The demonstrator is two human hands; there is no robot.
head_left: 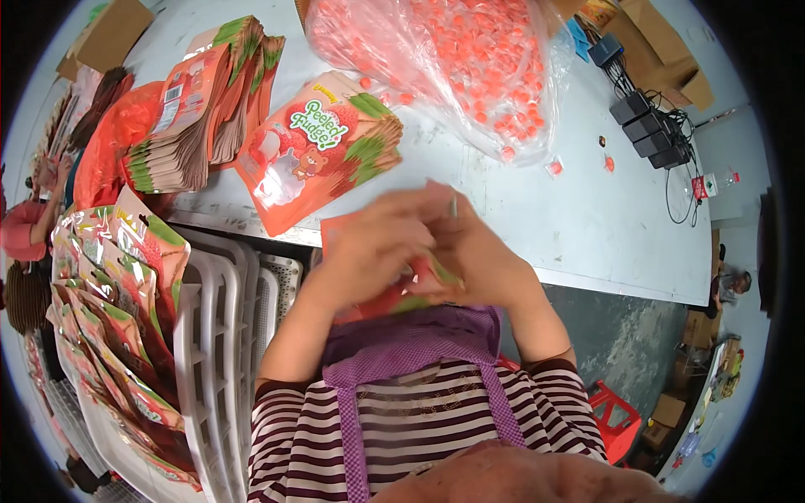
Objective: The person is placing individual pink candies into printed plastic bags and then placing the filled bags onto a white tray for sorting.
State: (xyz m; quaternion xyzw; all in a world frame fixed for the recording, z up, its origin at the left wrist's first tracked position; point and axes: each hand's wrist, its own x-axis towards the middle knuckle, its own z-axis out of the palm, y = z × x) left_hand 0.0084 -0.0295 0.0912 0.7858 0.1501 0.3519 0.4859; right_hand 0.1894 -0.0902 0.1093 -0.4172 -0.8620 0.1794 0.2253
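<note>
My left hand (369, 251) and my right hand (482, 256) are together at the table's near edge, in front of my body. Motion blurs the fingers, mostly the left ones. Between and below them is a flat red and green pouch (377, 303), largely covered by the hands; both hands appear closed on it. Just beyond lies a fanned stack of matching flat pouches (310, 155). Farther left, more pouches stand in a thick bundle (197, 109). A big clear plastic bag (478, 71) of small wrapped red-orange pieces lies at the far middle.
At my left, filled pouches (126, 310) stand in a pale plastic crate (197, 369) on nested crates. A red plastic bag (113, 155) lies by the bundle. Black devices with cables (650, 126) sit at the table's right. A red stool (616, 423) stands on the floor at right.
</note>
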